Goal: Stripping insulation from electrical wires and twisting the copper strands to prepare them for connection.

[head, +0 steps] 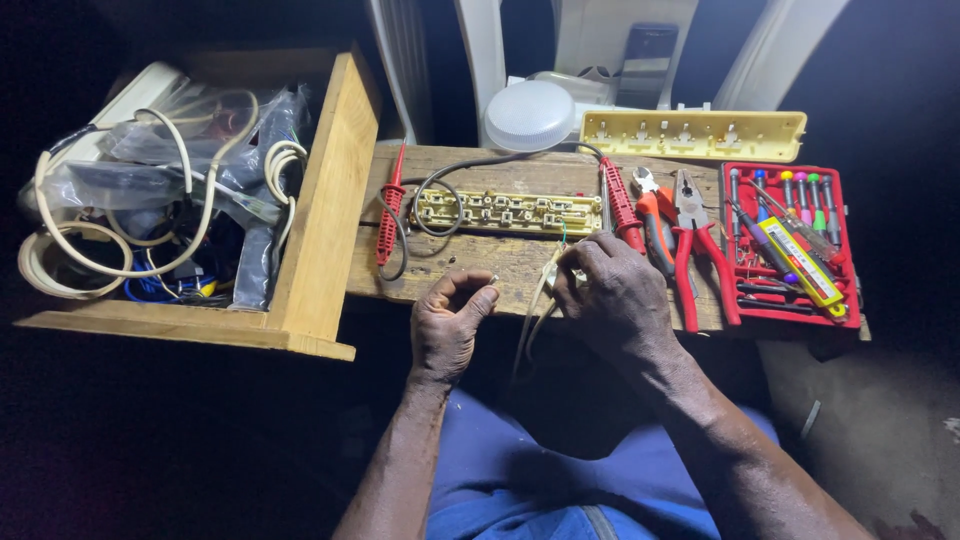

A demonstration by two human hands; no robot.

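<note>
While the right hand [612,290] pinches a cream cable [535,310], left hand [450,318] fingers pinch its wire end.

Premises: a makeshift electrical repair bench, lit only at the work surface, surroundings dark. Evidence: a rough wooden plank table [480,265] carrying an opened power strip [505,211] with exposed contacts, its yellow cover [692,135] set apart, red test probes [389,205], pliers [697,245] and a red tray of small screwdrivers [790,240]. A wooden drawer [325,200] alongside holds coiled cables and bagged parts. White plastic chairs [600,45] stand behind
</note>
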